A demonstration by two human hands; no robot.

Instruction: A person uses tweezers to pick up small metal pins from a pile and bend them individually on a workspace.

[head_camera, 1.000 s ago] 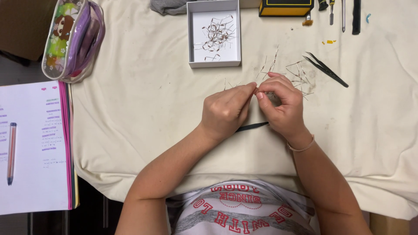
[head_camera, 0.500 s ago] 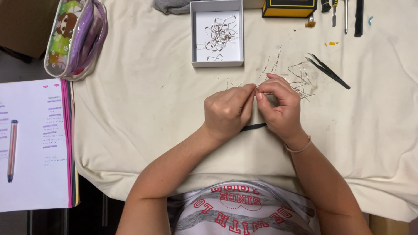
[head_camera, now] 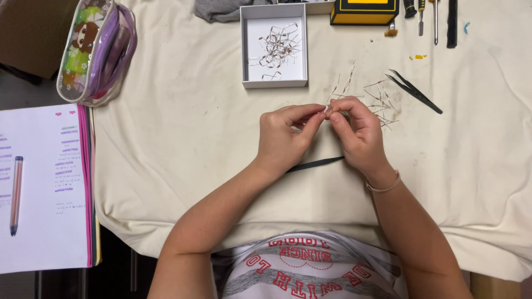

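Hands meet fingertip to fingertip over the cream cloth (head_camera: 183,138). Left hand (head_camera: 285,135) is curled, thumb and forefinger pinched on a tiny wire-leaded component (head_camera: 326,109); right hand (head_camera: 357,133) pinches the same part from the other side, remaining fingers folded in. The part itself is barely visible between the fingertips, too small to tell its type for sure. It is held just above the cloth, near the loose pile of leaded parts (head_camera: 374,99) lying just beyond the right hand.

White open box (head_camera: 274,83) sits farther up the cloth with more of the same parts tangled inside. Black tweezers (head_camera: 415,93) lie to the right of the loose pile, apart from both hands. A thin black strip (head_camera: 316,164) lies on the cloth under the wrists. Clear pencil pouch (head_camera: 97,50) at top left, notebook (head_camera: 47,188) with a pen (head_camera: 15,194) on it at left, well apart. Yellow-black case (head_camera: 363,11) and small hand tools (head_camera: 435,16) along the top edge.

Risks, as judged: the leads look thin, so too hard a pinch or a sharp twist could kink or snap one. A slip would likely drop the part into the loose pile, where it would be hard to pick out. The right wrist sits near that pile and could sweep parts across the cloth.
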